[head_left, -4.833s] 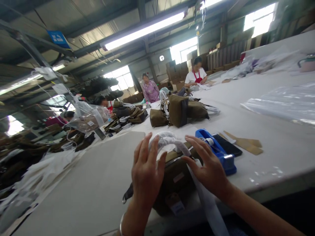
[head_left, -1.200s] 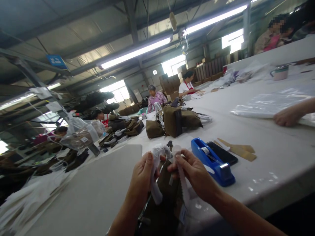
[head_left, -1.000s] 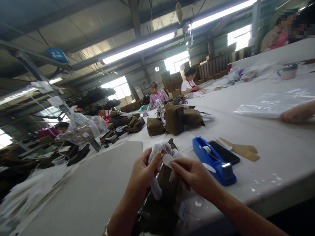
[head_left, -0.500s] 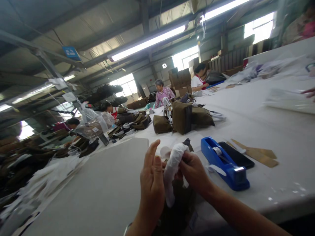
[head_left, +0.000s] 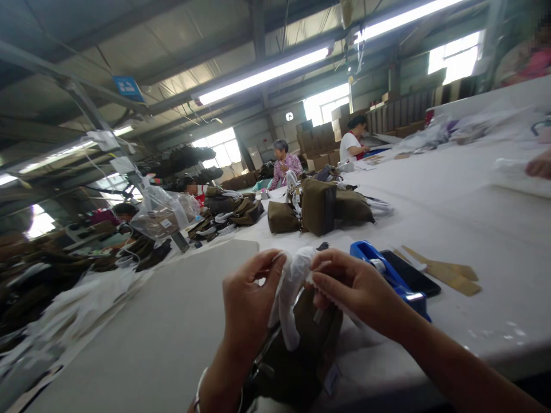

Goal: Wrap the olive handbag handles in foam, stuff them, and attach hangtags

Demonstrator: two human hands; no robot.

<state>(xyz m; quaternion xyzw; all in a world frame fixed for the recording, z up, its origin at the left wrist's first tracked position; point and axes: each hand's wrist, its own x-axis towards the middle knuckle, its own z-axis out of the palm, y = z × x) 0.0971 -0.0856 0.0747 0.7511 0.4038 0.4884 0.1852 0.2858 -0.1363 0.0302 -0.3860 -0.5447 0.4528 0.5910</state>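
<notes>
An olive-green bag (head_left: 307,350) lies before me at the table's near edge, a zipper and a small tag showing on it. Its handle (head_left: 288,312) is wrapped in white tissue paper and arches up between my hands. My left hand (head_left: 249,298) pinches a loose edge of that paper on the left of the handle, thumb against fingers. On the other side my right hand (head_left: 355,284) is closed with thumb and forefinger at the paper near the top of the handle. Its fingertips partly hide what they grip.
Right of my hands are a blue tape dispenser (head_left: 415,298), a black phone (head_left: 411,272) and brown card strips (head_left: 443,269). More olive bags (head_left: 318,206) stand farther back. White paper strips (head_left: 81,310) lie left. Co-workers sit beyond; another person's hand (head_left: 540,166) is at far right.
My left hand has gone from fingers extended beside the handle to pinching the paper. My right hand has shifted slightly, and more of the bag shows below.
</notes>
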